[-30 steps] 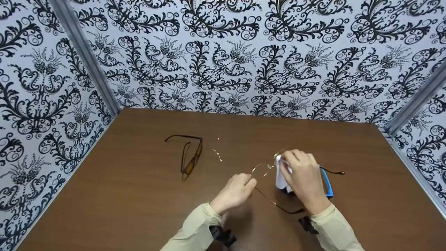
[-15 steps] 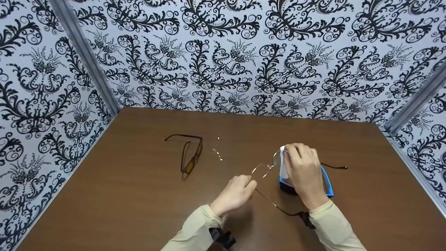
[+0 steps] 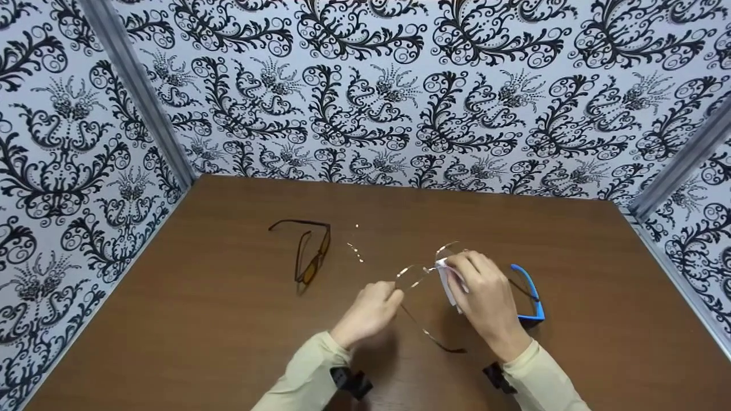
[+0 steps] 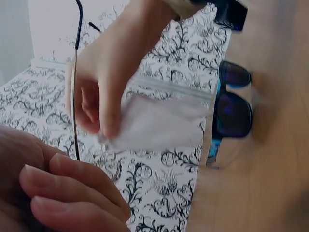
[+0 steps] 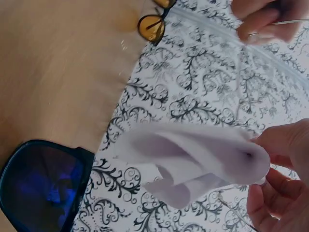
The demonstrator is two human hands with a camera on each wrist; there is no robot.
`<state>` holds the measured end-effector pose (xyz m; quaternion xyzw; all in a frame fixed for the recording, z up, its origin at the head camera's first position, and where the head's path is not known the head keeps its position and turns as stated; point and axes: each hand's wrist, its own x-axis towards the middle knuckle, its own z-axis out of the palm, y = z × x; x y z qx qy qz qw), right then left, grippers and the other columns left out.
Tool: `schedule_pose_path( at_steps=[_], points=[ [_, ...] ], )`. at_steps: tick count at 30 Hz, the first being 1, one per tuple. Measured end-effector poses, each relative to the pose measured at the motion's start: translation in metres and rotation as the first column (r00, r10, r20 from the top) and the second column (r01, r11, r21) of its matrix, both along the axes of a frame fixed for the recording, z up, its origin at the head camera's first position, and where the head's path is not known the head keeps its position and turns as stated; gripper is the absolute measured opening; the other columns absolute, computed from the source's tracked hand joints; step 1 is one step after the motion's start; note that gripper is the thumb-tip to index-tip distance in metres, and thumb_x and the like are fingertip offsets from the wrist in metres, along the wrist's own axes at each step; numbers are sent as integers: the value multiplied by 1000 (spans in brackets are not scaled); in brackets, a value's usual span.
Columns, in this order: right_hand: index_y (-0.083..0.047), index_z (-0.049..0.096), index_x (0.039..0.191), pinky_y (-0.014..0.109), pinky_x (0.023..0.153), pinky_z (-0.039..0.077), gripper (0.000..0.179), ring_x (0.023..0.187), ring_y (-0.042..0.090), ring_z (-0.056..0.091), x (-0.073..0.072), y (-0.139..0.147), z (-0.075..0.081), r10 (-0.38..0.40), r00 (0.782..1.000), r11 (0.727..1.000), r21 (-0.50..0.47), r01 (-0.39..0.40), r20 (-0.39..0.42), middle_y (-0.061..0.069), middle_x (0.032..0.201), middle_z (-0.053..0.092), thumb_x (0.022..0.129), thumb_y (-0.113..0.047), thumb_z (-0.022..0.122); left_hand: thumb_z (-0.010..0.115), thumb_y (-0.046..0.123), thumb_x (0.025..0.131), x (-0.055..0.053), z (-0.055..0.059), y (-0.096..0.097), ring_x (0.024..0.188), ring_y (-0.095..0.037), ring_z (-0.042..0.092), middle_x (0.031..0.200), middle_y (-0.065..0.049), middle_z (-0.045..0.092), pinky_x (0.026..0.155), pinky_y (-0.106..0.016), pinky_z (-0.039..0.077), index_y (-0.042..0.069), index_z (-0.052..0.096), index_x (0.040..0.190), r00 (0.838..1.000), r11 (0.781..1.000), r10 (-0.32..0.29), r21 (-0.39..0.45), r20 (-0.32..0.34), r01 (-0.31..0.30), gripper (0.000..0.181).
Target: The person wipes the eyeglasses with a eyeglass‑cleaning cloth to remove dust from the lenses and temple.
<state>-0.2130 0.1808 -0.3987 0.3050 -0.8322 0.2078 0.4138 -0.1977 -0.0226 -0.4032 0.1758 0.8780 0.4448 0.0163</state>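
Thin gold-rimmed eyeglasses (image 3: pixel 432 269) are held above the table, temples towards the person. My left hand (image 3: pixel 370 311) grips them at one end, by the left rim and temple. A white cloth (image 5: pixel 193 154) hangs from my right hand (image 3: pixel 486 299), pinched between thumb and fingers at the other lens, which the hand partly hides. In the left wrist view the cloth (image 4: pixel 154 125) droops below the fingers. Blue-and-black sunglasses (image 3: pixel 532 285) with dark lenses lie on the table behind the right hand, partly covered by it.
Black-framed glasses with amber lenses (image 3: pixel 313 268) lie on the brown table (image 3: pixel 228 319), left of the hands, temples unfolded. Small bright light spots (image 3: pixel 355 251) show on the wood beside them. Patterned wall panels (image 3: pixel 365 114) enclose the table at the back and sides.
Both hands and the gold-rimmed eyeglasses have shifted a little left. The right hand has moved the cloth down along the lens, and more of the blue sunglasses shows.
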Motion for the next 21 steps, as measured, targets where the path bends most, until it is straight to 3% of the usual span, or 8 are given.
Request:
schedule_pose_path(
  at_steps=[4,8,12,16,21],
  points=[
    [-2,67,90,36,65,52,21,76,23,61,8,0,-3,86,996,996,2,-86,21,8,87,62,73,7,75,45,7,91,-3,-4,-10,52,-11,39,58,4,43,52,-28,33,14,41,63,1000,1000,11,-21,25,-11,29],
    [-3,67,91,34,63,50,4,74,21,60,14,4,-8,183,983,983,10,-183,-7,6,87,63,88,-7,68,46,8,91,-7,-9,-19,54,-13,38,59,4,40,53,-29,33,14,40,64,999,999,29,-40,27,-28,28],
    [-5,66,88,28,61,50,23,71,17,61,17,10,-13,268,962,962,66,-264,-59,4,87,64,99,-21,54,46,8,92,-12,-12,-27,56,-14,37,59,3,36,54,-30,33,14,40,65,997,996,58,-66,43,-55,28],
    [-5,66,88,25,61,50,20,70,15,61,20,21,-14,336,941,940,77,-332,-46,3,86,64,97,-19,56,45,10,93,-19,-13,-36,57,-16,38,60,2,34,55,-32,35,13,39,65,995,992,85,-103,47,-80,28],
    [0,66,89,19,56,48,19,64,12,59,23,40,-13,384,923,924,-1,-384,-13,5,83,65,96,-17,59,44,10,93,-29,-17,-44,60,-21,44,62,-1,39,61,-40,42,11,41,66,994,984,103,-148,22,-99,28]
  ],
)
